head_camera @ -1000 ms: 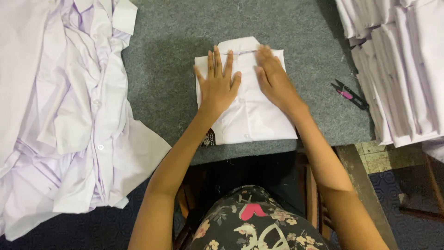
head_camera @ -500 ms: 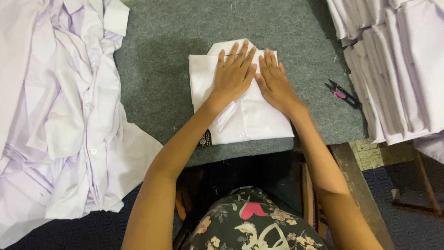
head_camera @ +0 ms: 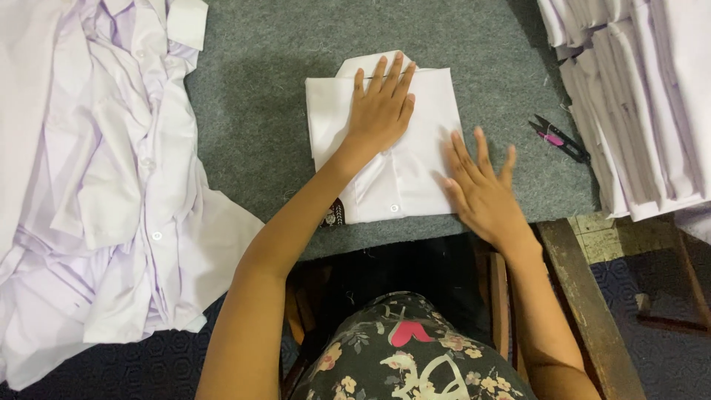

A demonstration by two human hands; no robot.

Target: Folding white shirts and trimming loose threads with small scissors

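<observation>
At the left, a loose heap of unfolded white shirts (head_camera: 96,192) lay spread over the grey felt table cover (head_camera: 259,89) and hung past its near edge; the heap ran out of view at the left and top, so its extent could not be established.

At centre, a folded white shirt (head_camera: 422,178) lay flat on the felt, near the table's front edge. It formed a neat rectangle, collar end pointing away from the person, with a buttoned placket visible along the lower part and a small dark patterned tag protruding at its lower left corner. The tag's detail was too small to read.

The left hand (head_camera: 381,111) rested palm down on the upper middle of the shirt, fingers extended and close together, gripping nothing. It covered part of the collar area.

The right hand (head_camera: 481,189) lay flat with fingers spread across the shirt's lower right edge, partly on fabric and partly on felt, likewise holding nothing.

Further right, a small pair of black thread snips (head_camera: 559,138) with a pink mark lay on the felt, apart from the shirt. Beyond them stood a stack of folded white garments (head_camera: 637,96), cut off at the top and right edges.
</observation>
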